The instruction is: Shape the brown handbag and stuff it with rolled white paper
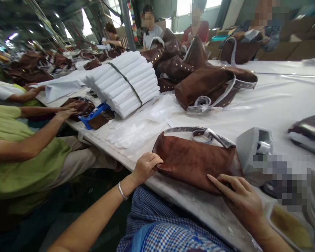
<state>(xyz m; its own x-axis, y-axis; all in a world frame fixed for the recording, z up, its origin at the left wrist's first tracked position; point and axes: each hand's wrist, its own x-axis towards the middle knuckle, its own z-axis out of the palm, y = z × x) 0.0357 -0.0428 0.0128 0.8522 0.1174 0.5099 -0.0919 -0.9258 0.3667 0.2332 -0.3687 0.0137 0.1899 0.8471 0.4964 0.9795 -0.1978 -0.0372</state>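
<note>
Brown oblong leather bag (pixel 193 159), lengthwise nine-to-three o'clock, with plastic-wrapped strap (pixel 217 137) toward twelve; pinched in left hand (pixel 145 168), touched by spread right hand (pixel 243 197).

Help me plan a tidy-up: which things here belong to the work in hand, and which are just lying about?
In use:
brown bag, its left end pinched by the left hand; the right hand touches its near edge

Apparently lying about:
tied white bundle
blue holder
heaped bags
grey box-like object (use unclear)
</note>
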